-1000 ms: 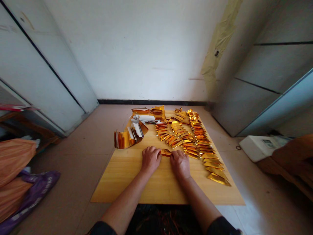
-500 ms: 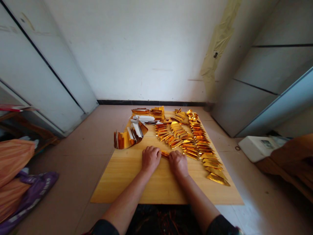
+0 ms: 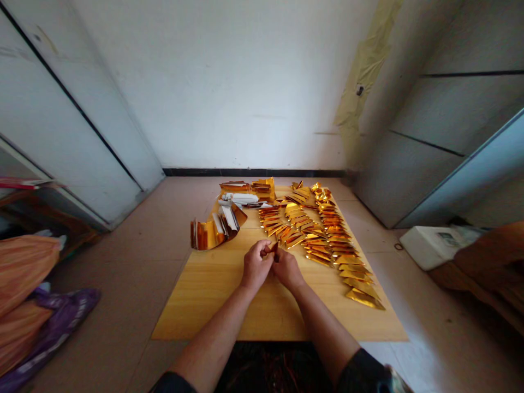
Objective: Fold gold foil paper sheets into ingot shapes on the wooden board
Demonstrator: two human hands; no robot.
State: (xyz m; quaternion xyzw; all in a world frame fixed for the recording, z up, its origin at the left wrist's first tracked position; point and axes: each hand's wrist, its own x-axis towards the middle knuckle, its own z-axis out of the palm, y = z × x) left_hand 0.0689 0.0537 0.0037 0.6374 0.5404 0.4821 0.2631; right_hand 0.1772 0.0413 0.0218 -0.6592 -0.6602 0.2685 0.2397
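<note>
Both hands meet near the middle of the wooden board (image 3: 213,305). My left hand (image 3: 256,266) is closed, thumb and fingers pinching a small piece of gold foil paper (image 3: 275,247). From the other side my right hand (image 3: 287,267) is closed on the same piece, its fingers largely hiding it. Just beyond the hands lie curved rows of folded gold foil papers (image 3: 295,236). A longer row of folded gold pieces (image 3: 344,245) runs down the board's right side. At the left are curled stacks of gold and white paper sheets (image 3: 216,229).
More gold sheets (image 3: 264,188) and a white bundle (image 3: 241,198) lie at the board's far edge. Orange and purple bags (image 3: 49,327) are on the left floor. A white box (image 3: 426,246) stands at the right. A white wall (image 3: 245,98) rises behind.
My hands were apart, palms down, with the gold foil strip flat between them. Now they have come together, and the piece is raised and pinched between the fingertips.
</note>
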